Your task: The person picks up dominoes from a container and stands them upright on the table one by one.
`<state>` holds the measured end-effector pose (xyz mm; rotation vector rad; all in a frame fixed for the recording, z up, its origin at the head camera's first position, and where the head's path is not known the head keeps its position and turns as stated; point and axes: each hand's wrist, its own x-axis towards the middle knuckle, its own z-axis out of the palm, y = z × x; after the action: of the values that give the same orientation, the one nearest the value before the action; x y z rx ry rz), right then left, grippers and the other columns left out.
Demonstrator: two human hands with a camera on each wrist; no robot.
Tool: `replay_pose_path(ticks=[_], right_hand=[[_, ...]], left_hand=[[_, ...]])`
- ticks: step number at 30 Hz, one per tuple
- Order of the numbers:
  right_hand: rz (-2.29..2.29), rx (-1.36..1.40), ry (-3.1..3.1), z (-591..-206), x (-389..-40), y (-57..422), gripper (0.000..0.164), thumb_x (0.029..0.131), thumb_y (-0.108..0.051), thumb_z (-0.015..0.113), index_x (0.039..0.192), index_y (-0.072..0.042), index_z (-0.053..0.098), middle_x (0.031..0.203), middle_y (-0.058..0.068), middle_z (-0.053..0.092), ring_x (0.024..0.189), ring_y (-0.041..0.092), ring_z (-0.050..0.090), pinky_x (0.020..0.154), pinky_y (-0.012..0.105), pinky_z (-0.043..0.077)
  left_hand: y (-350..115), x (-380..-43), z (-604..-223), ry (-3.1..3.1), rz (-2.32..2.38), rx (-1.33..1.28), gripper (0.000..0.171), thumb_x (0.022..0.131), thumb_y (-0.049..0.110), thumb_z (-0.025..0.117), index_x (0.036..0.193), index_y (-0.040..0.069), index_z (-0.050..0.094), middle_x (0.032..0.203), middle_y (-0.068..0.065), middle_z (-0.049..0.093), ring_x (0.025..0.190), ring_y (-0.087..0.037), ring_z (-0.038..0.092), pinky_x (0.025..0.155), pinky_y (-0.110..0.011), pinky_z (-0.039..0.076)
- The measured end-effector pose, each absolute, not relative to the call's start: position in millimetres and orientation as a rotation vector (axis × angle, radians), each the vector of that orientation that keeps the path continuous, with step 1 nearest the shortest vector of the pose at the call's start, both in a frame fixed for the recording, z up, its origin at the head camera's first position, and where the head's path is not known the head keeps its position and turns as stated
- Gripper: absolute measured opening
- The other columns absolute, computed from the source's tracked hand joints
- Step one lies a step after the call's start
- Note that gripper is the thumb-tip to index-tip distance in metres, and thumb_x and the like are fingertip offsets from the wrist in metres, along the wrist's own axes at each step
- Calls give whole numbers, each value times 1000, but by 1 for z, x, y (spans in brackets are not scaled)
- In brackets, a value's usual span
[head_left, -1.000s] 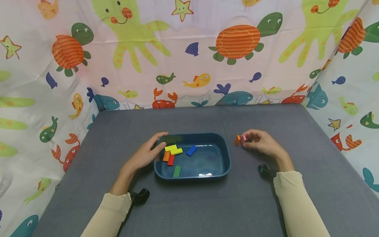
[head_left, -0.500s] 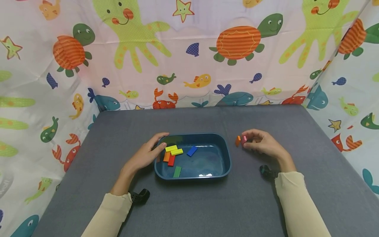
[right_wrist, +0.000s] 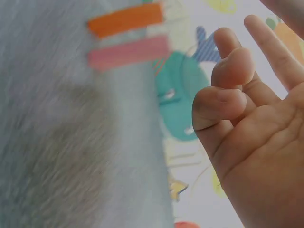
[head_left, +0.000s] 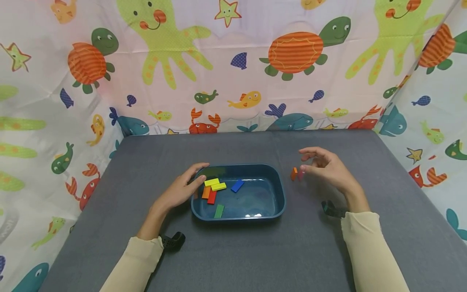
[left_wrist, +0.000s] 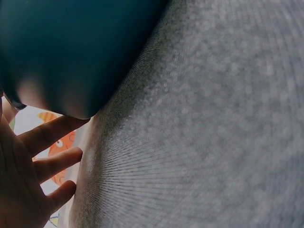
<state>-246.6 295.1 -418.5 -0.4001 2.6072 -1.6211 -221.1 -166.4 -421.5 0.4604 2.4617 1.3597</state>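
Your right hand (head_left: 326, 168) is holding nothing, its fingers parting in a loose curve just clear of the pink block (head_left: 300, 175), right of centre in the head view. The pink block is standing on end beside the orange block (right_wrist: 126, 20), a slim gap showing between them at the upper left of the right wrist view. Tall, narrow pieces are probably asking for slow moves, thumb wide, since a light brush could be enough to tip them. Your left hand (head_left: 180, 190) is resting on the tray (head_left: 251, 202) at centre, fingers lying straight and spread, thumb over the rim; keeping it steady is likely sparing the standing pair a knock. Inside, yellow blocks (head_left: 211, 183), a red block (head_left: 212, 197) and others are lying loose.
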Motion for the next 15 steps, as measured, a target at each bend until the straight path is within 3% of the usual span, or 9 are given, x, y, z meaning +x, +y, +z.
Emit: replay_pose_path(ticks=[7, 15], right_hand=[[-1604, -530, 2582, -392, -235, 271, 43, 92, -15, 77, 132, -17, 64, 112, 3, 64, 77, 26, 67, 77, 29, 53], [-1526, -787, 2513, -372, -232, 238, 38, 92, -12, 76, 128, -17, 66, 102, 6, 65, 65, 30, 60, 56, 33, 52]], left_hand=[[-173, -234, -447, 2485, 1348, 453, 51, 109, 28, 47, 158, 25, 33, 107, -25, 59, 78, -41, 62, 71, -41, 53], [-175, -236, -452, 2506, 1343, 474, 50, 108, 40, 49, 155, 34, 35, 106, -17, 59, 74, -29, 62, 71, -39, 53]])
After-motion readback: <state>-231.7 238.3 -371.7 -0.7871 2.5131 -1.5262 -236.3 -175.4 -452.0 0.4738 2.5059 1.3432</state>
